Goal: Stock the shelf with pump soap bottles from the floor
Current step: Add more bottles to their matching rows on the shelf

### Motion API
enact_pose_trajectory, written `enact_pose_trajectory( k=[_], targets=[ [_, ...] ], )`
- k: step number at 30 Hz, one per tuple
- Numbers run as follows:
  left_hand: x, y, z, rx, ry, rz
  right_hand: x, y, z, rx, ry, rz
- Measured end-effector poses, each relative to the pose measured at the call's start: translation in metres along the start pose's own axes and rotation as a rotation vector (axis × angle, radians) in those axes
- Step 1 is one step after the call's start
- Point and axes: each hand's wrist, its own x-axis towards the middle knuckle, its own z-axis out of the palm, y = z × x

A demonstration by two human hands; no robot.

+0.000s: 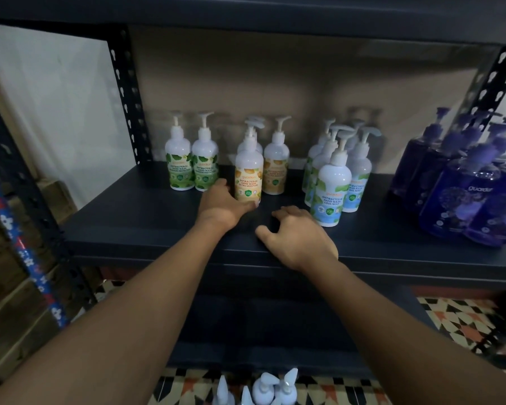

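You're facing a dark shelf carrying, L to R: green-label pair, orange-label btls, blue-label btls, purple btls, all standing upright. Pump tops are showing on the patterned floor below.

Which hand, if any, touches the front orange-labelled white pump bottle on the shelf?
Touching: in the head view the left hand grips the orange-labelled white pump bottle; the right hand sits apart.

Matt dark metal shelf; glossy white plastic pump bottles.
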Motion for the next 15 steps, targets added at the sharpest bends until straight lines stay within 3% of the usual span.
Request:
enact_pose_trajectory(
  k=[7, 15],
  targets=[
    [-0.068, -0.007, -0.009, 0.565, -0.018, 0.132, -0.028, 0.011, -0.003, 0.022, 0.123, -0.087],
    [-0.196, -0.016, 0.001, 0.392, 0.012, 0.173, -0.131, 0.055, -0.010, 0.210, 0.181, -0.123]
  ],
)
